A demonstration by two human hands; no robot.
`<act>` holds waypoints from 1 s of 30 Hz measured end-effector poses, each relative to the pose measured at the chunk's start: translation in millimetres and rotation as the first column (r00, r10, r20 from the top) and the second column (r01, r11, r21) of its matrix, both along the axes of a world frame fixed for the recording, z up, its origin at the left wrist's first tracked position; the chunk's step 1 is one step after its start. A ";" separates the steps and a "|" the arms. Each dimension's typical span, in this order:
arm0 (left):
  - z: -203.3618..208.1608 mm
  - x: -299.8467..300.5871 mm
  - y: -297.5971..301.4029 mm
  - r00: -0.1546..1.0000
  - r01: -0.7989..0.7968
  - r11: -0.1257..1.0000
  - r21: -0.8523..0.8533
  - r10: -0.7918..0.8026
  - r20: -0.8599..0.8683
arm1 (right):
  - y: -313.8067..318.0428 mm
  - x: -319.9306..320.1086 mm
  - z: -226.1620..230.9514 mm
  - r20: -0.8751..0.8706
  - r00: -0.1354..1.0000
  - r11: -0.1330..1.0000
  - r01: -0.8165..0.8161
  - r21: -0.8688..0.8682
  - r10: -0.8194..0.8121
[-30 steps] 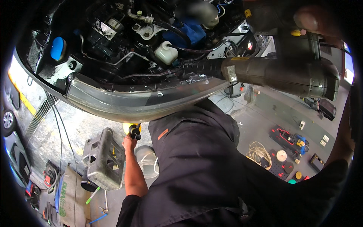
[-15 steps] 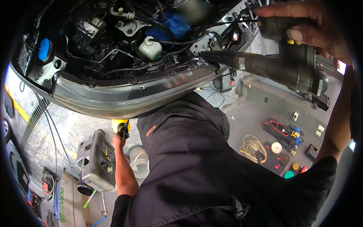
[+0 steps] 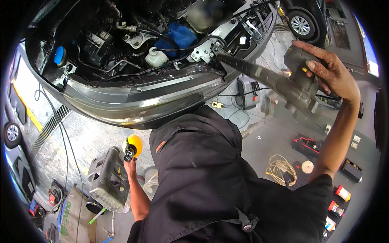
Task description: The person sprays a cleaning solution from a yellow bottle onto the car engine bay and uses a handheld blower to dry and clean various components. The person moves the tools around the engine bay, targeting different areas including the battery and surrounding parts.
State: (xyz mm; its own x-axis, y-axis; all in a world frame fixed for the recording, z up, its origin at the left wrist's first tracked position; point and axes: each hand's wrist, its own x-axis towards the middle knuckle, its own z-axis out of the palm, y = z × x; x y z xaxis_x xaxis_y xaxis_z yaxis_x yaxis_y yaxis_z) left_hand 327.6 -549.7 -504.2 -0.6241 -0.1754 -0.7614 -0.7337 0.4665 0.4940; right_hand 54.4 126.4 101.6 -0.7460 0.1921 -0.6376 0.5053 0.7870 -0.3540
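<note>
Low at my left side, my left hand (image 3: 130,165) is wrapped round a spray bottle (image 3: 137,145) with a yellow body and a black spray head. Up at the right, my right hand (image 3: 335,73) grips a dark grey gun-shaped tool with a long tube (image 3: 279,83); its exact kind is unclear. Its tube reaches left toward the corner of a car's open engine bay, over the metal bracket (image 3: 202,52). Below the bay runs the car's long headlight (image 3: 133,101), its lens dusty. A blue cloth (image 3: 176,38) and a white reservoir (image 3: 156,58) sit among the engine parts.
A grey plastic step stool (image 3: 108,178) stands beside my left arm, with a translucent bucket (image 3: 151,180) near it. Black cables (image 3: 60,125) cross the floor at left. A grey machine with a cord (image 3: 245,95) and a coiled cable (image 3: 280,170) lie at right. Other cars stand around.
My right hand has lowered a little and swung the tool's body downward and left. The yellow spray bottle shows more fully beside the headlight. The whole view has shifted slightly.
</note>
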 end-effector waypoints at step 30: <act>423.7 -157.9 347.1 0.866 0.338 0.685 0.645 0.042 -0.499 | 21.2 284.7 -163.3 -0.009 0.432 0.167 0.329 -0.930 -0.902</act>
State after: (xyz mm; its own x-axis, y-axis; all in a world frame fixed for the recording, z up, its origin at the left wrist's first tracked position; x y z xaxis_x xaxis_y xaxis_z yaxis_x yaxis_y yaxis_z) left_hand 169.7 -202.6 -80.5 -0.8805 0.4073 -0.2426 -0.2952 -0.0705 0.9528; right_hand 339.1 147.6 -61.7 -0.7944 0.4509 -0.4068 0.1795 -0.4656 -0.8666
